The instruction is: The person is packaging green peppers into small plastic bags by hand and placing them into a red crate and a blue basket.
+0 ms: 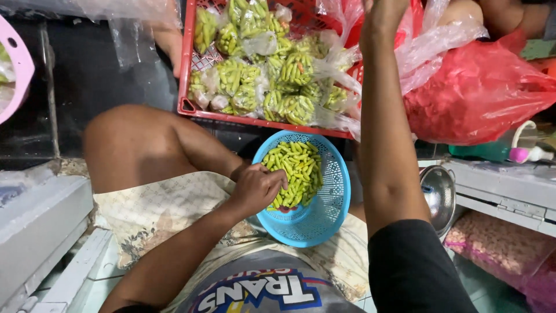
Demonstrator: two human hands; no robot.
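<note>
Down at the lap, the left hand [258,188] curls closed over green chilies [295,168] heaped in a blue basket [330,208]. Its grip would go best shallow, taking a loose bunch without crushing. The right hand [382,11] reaches to twelve o'clock among clear plastic bags [341,58]; its fingers run out of view, so its state cannot be told. A red crate [186,64] of bagged chilies sits just beyond the basket's rim, a red bag [480,93] at two o'clock, leaving little room between.
</note>
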